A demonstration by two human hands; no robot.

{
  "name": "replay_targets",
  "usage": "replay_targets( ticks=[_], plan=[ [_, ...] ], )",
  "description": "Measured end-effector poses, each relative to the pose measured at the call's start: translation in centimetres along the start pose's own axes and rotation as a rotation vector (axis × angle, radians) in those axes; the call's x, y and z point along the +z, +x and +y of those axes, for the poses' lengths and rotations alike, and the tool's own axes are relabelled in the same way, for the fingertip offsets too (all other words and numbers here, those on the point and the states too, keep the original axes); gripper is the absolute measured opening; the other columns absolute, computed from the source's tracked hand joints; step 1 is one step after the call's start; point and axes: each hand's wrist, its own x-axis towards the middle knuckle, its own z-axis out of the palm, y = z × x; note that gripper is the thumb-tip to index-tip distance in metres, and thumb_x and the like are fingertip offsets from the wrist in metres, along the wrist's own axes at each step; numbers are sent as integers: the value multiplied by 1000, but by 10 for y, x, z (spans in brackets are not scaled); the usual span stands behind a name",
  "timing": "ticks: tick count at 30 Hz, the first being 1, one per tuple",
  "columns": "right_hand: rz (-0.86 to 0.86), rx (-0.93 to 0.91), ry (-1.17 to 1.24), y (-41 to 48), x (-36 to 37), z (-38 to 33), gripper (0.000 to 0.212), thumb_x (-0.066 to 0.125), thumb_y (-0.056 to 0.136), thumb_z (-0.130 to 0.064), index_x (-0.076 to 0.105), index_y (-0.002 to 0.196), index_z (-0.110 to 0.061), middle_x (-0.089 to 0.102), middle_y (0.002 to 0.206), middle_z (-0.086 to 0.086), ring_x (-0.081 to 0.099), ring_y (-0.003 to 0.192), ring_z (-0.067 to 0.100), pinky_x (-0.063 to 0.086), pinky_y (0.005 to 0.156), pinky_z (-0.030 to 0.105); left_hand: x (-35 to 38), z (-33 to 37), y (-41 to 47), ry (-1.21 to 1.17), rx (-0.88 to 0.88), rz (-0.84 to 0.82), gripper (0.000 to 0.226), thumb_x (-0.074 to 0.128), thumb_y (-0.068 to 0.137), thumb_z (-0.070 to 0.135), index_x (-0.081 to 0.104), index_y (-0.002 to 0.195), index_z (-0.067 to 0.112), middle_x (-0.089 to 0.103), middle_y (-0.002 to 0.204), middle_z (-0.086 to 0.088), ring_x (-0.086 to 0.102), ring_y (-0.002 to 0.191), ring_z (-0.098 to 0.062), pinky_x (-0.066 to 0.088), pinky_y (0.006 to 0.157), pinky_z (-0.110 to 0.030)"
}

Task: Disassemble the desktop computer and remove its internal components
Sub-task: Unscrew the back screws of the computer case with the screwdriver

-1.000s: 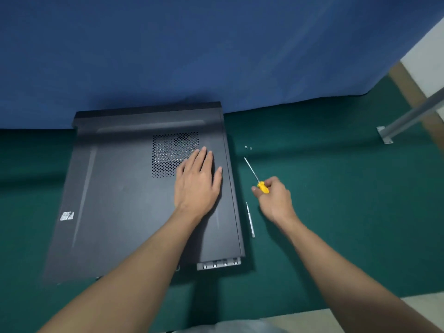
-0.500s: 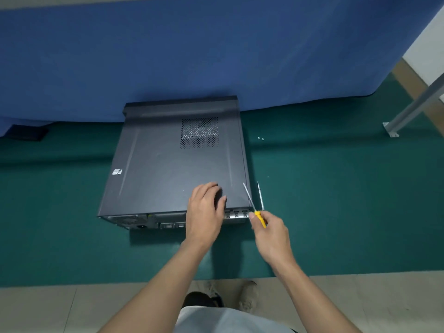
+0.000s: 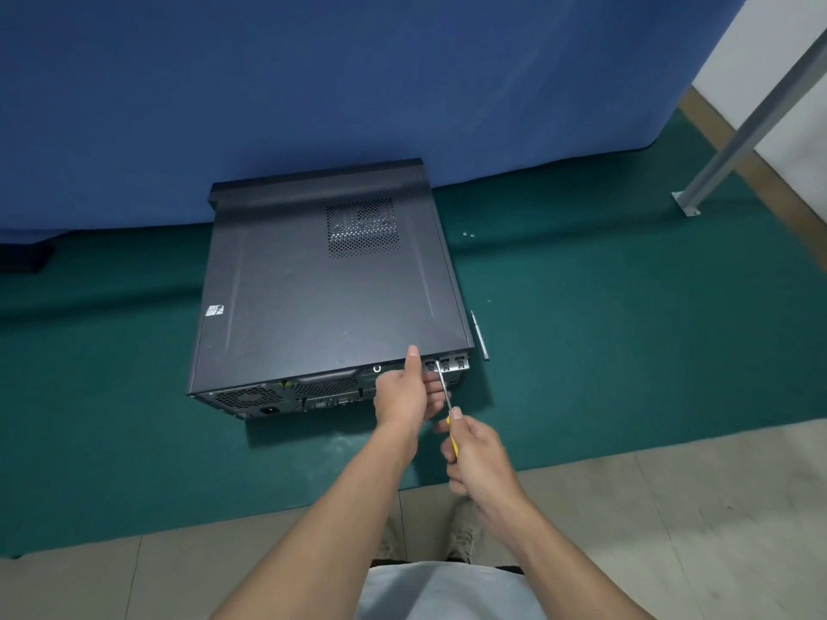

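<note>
Two hands: at desktop computer case rear.
Left hand: fingers pinching rear top edge, thumb above.
Right hand: fingers gripping yellow-handled screwdriver, tip at panel.

Makeshift floor workspace, blue cloth backdrop, green mat on tiled floor, metal stand leg

blue cloth backdrop, green mat, beige tiled floor.
</note>
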Motion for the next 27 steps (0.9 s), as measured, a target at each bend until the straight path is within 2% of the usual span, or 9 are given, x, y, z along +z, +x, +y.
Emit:
replay_targets(
  ticks=[3, 6, 18, 27],
  plan=[
    [-13, 59, 110, -2, 3, -1, 35, 37, 103, -37, 55, 87, -11, 34, 52, -6, 20, 38, 5, 14, 37, 17, -3, 6, -3, -182, -101, -161, 49, 43, 103, 39, 63, 90, -3, 72, 91, -21, 72, 76, -27, 59, 67, -31],
    [-9, 63, 177, -3, 3, -3, 34, 38, 103, -37, 53, 89, -9, 32, 53, -4, 19, 40, 7, 12, 39, 18, -3, 12, -4, -281, -146, -232, 47, 39, 105, 36, 60, 93, -4, 70, 96, -22, 71, 83, -30, 58, 72, -34],
    [-97, 100, 367, -1, 0, -7, 32, 40, 103, -32, 51, 88, -5, 28, 55, 0, 17, 39, 7, 10, 38, 19, -7, 12, 2, -309, -152, -242, 41, 45, 103, 30, 58, 99, -9, 70, 95, -26, 72, 82, -32, 59, 71, -35],
    [-310, 286, 743, 10, -6, -2, 33, 44, 99, -32, 55, 82, -5, 32, 48, -2, 20, 32, 6, 14, 32, 17, -5, 13, 3, -262, -130, -232, 40, 42, 104, 30, 59, 95, -5, 71, 93, -23, 73, 83, -30, 60, 71, -33]
  ],
)
